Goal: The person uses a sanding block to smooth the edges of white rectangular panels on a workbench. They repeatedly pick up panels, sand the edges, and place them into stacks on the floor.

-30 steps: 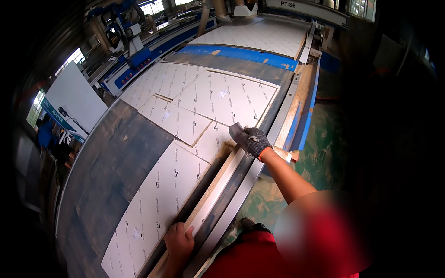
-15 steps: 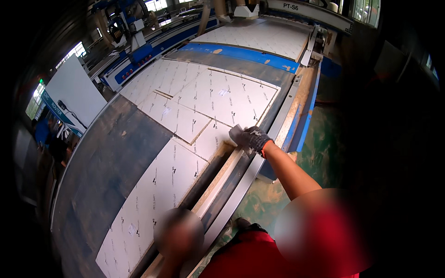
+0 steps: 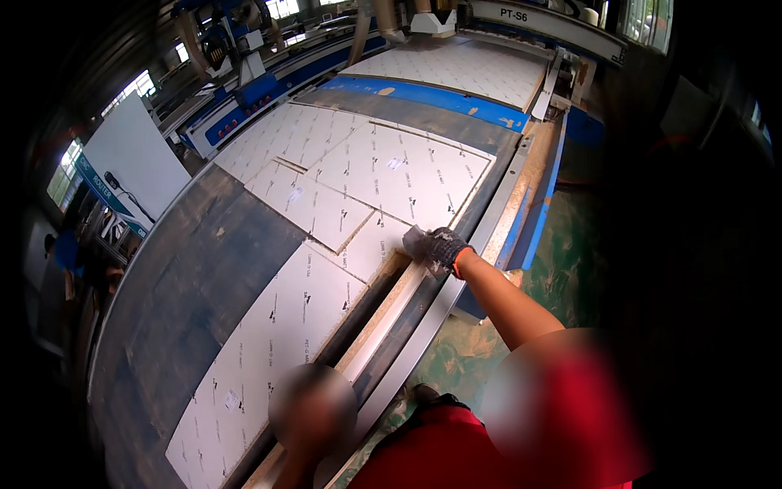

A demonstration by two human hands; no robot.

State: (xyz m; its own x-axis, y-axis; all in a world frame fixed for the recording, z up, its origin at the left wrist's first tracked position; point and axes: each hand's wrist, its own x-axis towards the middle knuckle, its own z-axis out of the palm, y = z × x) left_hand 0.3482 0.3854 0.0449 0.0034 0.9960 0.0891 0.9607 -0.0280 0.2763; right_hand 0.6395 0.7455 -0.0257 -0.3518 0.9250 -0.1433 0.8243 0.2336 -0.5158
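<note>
My right hand [image 3: 444, 249], in a dark knitted glove with an orange cuff, is closed round a small grey flat piece [image 3: 415, 241] whose exact kind I cannot make out. It rests at the far end of a narrow white-faced strip [image 3: 379, 326] along the bed's right edge. A round blur covers my left hand [image 3: 314, 407] over the strip's near part, so its fingers are hidden. Left of the strip, across a dark gap, lies a long white printed board [image 3: 269, 342]. Beyond my right hand are more cut white panels [image 3: 399, 167], parted by grooves.
The dark machine bed [image 3: 195, 285] carries the panels, with a metal rail [image 3: 415, 350] along its right side. Farther off are a blue band [image 3: 432, 99], another white sheet [image 3: 452, 69] and the machine's gantry [image 3: 546, 26]. A white cabinet [image 3: 134, 163] stands at left.
The view has shifted very slightly. My right hand stays at the strip's far end with the grey piece, tilted a little differently. The panels look unmoved.
</note>
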